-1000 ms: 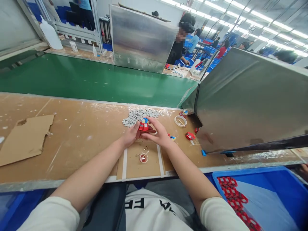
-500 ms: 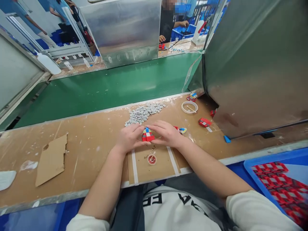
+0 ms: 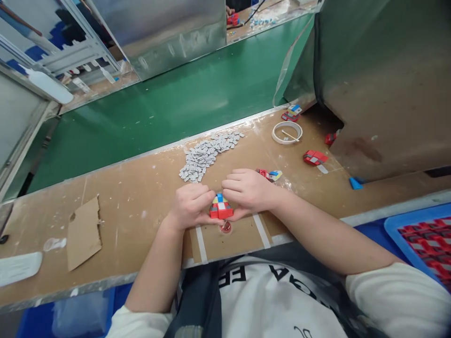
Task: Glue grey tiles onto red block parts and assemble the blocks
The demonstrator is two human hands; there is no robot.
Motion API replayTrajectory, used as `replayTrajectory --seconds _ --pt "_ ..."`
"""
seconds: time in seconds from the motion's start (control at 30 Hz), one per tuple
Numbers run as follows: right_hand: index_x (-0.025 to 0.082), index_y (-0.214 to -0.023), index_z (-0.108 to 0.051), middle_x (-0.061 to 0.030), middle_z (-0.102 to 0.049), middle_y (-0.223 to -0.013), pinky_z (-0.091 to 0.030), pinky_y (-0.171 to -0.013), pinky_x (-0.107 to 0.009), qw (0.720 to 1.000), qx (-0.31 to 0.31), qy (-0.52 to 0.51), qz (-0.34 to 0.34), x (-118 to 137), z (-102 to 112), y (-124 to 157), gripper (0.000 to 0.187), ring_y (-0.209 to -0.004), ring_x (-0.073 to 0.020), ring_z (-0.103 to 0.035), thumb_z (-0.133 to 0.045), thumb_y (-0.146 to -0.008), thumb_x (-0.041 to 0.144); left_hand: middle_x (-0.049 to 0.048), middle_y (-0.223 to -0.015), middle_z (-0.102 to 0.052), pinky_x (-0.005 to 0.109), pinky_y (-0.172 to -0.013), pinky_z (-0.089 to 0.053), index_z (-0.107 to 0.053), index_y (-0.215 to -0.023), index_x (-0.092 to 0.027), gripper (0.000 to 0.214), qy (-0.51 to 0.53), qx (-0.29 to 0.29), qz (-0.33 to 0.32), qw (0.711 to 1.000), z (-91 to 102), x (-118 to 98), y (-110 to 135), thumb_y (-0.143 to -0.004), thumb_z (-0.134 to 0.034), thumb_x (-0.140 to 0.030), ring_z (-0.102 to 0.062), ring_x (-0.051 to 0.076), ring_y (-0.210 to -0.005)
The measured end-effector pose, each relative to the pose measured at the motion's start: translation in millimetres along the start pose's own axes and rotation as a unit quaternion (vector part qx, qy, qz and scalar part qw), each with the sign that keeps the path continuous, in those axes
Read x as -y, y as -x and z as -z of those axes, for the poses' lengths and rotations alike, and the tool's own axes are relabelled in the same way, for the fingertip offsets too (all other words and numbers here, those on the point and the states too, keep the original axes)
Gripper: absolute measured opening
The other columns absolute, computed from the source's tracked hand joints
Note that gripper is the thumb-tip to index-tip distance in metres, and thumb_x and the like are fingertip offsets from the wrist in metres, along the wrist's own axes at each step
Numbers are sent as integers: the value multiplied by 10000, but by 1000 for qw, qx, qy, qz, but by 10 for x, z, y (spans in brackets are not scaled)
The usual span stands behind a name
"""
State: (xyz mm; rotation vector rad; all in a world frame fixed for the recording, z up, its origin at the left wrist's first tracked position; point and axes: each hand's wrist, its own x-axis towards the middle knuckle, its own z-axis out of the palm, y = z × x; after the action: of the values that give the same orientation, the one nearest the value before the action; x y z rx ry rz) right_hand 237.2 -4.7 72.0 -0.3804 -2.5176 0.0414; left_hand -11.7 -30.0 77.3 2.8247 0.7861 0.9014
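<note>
My left hand [image 3: 190, 204] and my right hand [image 3: 246, 190] meet over the brown bench, fingers curled, and together pinch a small red toy piece [image 3: 221, 209] with blue, yellow and grey patches. Just beneath it a small red cap [image 3: 226, 227] sits between two white tape strips [image 3: 200, 237]. A heap of small grey tiles [image 3: 206, 154] lies just beyond my left hand. Another small red, blue and yellow piece [image 3: 270, 174] lies right behind my right hand.
A white ring dish [image 3: 286, 132] and more red pieces [image 3: 314, 157] lie at the right, near a metal housing [image 3: 384, 80]. A green conveyor belt [image 3: 169, 105] runs behind the bench. Cardboard scrap [image 3: 83, 232] lies left. A blue bin [image 3: 426, 239] with red parts is at lower right.
My view has tilted down and left. Both hands drew the red piece a little nearer to me, over the small red cap; they hold it as before.
</note>
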Motion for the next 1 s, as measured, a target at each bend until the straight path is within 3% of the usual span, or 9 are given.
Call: replayTrajectory --seconds 0.47,0.67,1.0 --pt "257 -760 -538 -27 -531 -742 -394 -659 -390 999 -28 6 30 -39 -29 2 519 -712 -203 -522 -470 -1081 659 -19 -635 -461 327 -576 -316 -607 -838 -219 609 -2 -35 -30 999 -31 14 -63 -1017 -477 -785 -411 153 -566" --pt "258 -754 -549 -34 -531 -733 -418 -682 -392 1000 21 7 14 -54 -28 0 578 -724 -209 -531 -394 -1086 705 -24 -627 -440 329 -567 -293 -616 -843 -222 614 -10 -47 -25 999 -66 22 -51 -1006 -484 -800 -396 152 -559" --pt "221 -771 -539 -7 -479 -745 -295 -676 -348 997 -52 31 52 -57 -13 -17 587 -700 -191 -413 -412 -1097 692 -55 -601 -388 329 -548 -246 -561 -796 -206 588 -2 -91 -44 995 -52 -36 -141 -1046 -483 -733 -316 137 -536"
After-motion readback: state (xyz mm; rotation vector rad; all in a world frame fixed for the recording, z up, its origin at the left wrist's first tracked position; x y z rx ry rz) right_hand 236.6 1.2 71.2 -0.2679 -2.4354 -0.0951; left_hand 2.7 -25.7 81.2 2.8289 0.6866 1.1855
